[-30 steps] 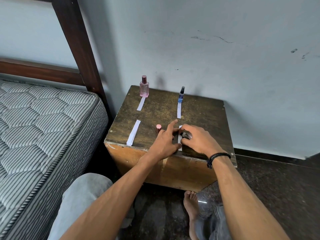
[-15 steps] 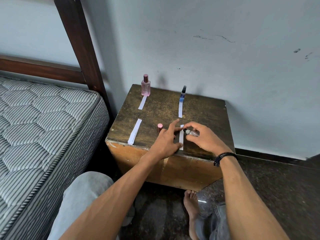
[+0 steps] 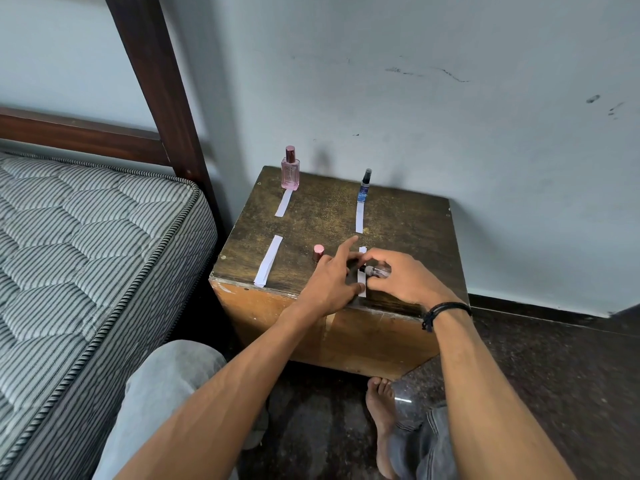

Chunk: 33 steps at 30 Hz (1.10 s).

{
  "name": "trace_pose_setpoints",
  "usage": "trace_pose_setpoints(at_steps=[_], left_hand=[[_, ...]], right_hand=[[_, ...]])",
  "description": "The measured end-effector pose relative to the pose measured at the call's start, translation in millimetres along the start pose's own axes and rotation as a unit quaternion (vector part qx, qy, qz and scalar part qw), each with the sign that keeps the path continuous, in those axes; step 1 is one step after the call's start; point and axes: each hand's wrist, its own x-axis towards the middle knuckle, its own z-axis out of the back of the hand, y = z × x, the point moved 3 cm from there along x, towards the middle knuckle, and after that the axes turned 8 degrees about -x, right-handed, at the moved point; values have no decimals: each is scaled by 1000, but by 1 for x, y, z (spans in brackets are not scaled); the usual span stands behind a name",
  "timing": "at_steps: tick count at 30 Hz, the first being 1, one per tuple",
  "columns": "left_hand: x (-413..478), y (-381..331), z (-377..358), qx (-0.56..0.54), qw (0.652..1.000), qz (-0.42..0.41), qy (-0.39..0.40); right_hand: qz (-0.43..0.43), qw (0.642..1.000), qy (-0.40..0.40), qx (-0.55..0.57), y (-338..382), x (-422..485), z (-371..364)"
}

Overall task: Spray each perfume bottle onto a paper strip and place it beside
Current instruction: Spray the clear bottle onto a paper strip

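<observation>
On the wooden box (image 3: 408,216), my right hand (image 3: 405,278) grips a small clear spray bottle (image 3: 377,271) lying sideways, its nozzle over a white paper strip (image 3: 362,275) near the front edge. My left hand (image 3: 332,278) presses that strip flat with its thumb, index finger straight. A pink-capped bottle (image 3: 318,253) stands just left of my left hand, mostly hidden. At the back stand a pink perfume bottle (image 3: 290,168) with a strip (image 3: 283,203) before it, and a slim blue spray bottle (image 3: 364,184) with its strip (image 3: 360,215).
Another paper strip (image 3: 268,260) lies at the box's front left. A striped mattress (image 3: 86,244) and dark wooden bed frame (image 3: 156,84) stand on the left. The wall is right behind the box. My bare foot (image 3: 382,410) rests on the dark floor below.
My right hand has drawn back slightly to the right, so the clear bottle and its nozzle now show. My left hand stays on the strip.
</observation>
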Motion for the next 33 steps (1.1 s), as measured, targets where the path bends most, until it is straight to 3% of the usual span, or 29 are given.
trace_pose_setpoints(at_steps=[10,33], left_hand=[[-2,1,-1,0,1000,-5,-2],[0,-5,5,-11,1000,5,7]], right_hand=[[9,999,-5,-48,1,1,-4],[-25,992,-33,121,-17,3,9]])
